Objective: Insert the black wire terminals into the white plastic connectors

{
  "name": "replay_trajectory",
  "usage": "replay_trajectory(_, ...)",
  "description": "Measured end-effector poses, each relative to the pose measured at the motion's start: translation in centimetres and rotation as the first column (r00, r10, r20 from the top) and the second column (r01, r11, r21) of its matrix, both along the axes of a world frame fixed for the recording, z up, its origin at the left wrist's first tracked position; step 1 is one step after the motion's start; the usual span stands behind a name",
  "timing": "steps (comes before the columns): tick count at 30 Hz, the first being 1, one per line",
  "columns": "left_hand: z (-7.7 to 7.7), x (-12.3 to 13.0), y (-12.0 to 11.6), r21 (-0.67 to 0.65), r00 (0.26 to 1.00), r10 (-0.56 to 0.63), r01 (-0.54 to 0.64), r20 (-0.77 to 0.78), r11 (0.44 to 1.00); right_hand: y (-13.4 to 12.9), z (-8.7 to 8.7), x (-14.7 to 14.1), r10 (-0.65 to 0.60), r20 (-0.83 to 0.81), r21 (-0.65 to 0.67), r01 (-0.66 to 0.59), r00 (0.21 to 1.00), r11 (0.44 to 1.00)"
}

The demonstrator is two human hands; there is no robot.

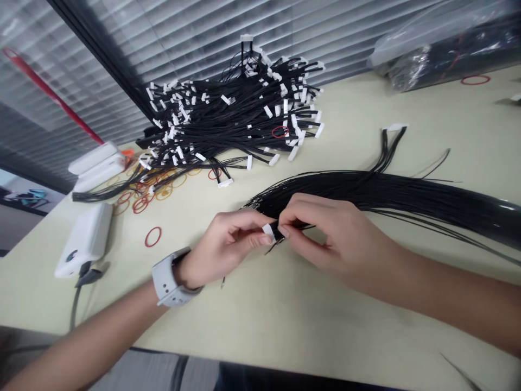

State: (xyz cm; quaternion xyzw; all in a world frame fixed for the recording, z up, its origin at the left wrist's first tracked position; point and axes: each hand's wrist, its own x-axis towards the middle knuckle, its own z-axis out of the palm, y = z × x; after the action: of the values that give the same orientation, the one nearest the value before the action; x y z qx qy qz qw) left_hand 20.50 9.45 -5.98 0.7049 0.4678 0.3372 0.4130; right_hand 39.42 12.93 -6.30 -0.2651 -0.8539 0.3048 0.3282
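My left hand (226, 247) pinches a small white plastic connector (268, 231) between thumb and fingers. My right hand (325, 233) grips the thin black wire (283, 229) right by that connector, so the fingertips of both hands nearly meet. A long bundle of loose black wires (386, 191) runs from just behind my hands off to the right. Another few wires end in a white connector (394, 127) farther back. My fingers hide the wire's end where it meets the connector.
A large heap of black wires with white connectors (232, 117) lies behind my hands. Red and orange rubber bands (140, 203) lie at left, beside white power banks (83, 240). A plastic bag of wires (443, 51) sits at back right, against window blinds (244, 32).
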Motion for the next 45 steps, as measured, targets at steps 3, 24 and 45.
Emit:
replay_trajectory(3, -0.1, 0.0, 0.0, -0.011, 1.000, -0.004, 0.005, 0.017, 1.000, 0.1, -0.2, 0.0, 0.008, -0.008, 0.016, -0.008, 1.000, 1.000)
replay_trajectory(24, 0.2, 0.4, 0.0, -0.048, 0.998, -0.014, 0.017, 0.067, 0.999, 0.0, -0.8, -0.3, -0.032, -0.010, 0.085, 0.033, 0.999, 0.996)
replay_trajectory(45, -0.2, -0.5, 0.9, -0.185, 0.963, 0.177, -0.140, 0.202, 0.973, 2.0, -0.4, 1.2, -0.029, 0.285, 0.592, -0.152, 0.958, 0.792)
